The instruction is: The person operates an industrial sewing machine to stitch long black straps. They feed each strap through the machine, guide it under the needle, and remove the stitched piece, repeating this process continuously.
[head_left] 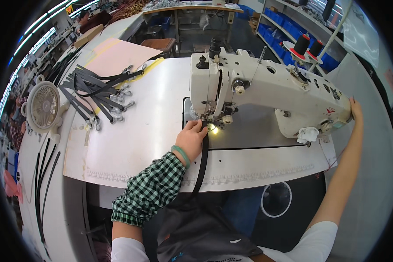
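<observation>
My left hand [191, 139], below a green bangle, presses a black strap [202, 166] at the lit needle area of a white sewing machine [255, 77]; the strap runs down over the table's front edge. At the machine's right end, my right hand [355, 108] grips the handwheel [349, 114], which is mostly hidden. Left on the white worktable [153, 105] lie several dark straps [91, 87] with metal clasps, over a pink sheet [118, 54] with a yellow edge.
A small white fan [45, 107] stands at the left beside loose black strips [43, 174]. Thread cones [301, 45] stand behind the machine. Blue bins [275, 34] fill shelves at the back right, and a wooden stool [157, 43] is behind the table. Someone [84, 22] is at the far left back.
</observation>
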`<state>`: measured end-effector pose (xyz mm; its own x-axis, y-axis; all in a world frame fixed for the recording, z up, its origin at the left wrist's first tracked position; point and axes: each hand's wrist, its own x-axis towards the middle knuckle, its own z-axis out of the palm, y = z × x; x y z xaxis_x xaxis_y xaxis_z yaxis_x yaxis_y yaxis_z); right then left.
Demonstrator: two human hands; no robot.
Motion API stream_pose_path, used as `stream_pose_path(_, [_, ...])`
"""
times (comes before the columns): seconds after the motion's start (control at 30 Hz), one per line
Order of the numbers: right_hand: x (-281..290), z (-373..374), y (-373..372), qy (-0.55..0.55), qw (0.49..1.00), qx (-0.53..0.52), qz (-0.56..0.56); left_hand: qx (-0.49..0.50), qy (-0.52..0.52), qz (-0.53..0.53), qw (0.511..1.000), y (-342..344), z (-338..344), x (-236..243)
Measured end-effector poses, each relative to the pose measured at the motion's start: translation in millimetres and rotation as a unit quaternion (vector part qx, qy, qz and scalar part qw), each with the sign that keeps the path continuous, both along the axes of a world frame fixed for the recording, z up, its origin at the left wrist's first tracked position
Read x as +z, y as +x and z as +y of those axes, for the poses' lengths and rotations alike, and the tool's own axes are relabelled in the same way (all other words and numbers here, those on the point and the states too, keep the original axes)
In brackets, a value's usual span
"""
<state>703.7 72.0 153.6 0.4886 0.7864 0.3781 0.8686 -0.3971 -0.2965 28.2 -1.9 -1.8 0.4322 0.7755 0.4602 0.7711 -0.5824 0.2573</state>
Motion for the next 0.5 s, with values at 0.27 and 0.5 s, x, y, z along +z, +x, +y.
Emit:
stream_pose_path(0.27, [0, -21, -67, 0.049, 0.989, -0.010, 0.137, -0.010, 0.016, 0.024, 1.000, -8, -1, -1])
stream_pose_path(0.5, [-131, -64, -25, 0.355, 0.895, 0.010, 0.270, -0.036, 0.036, 0.019, 0.999, 1, 6, -6])
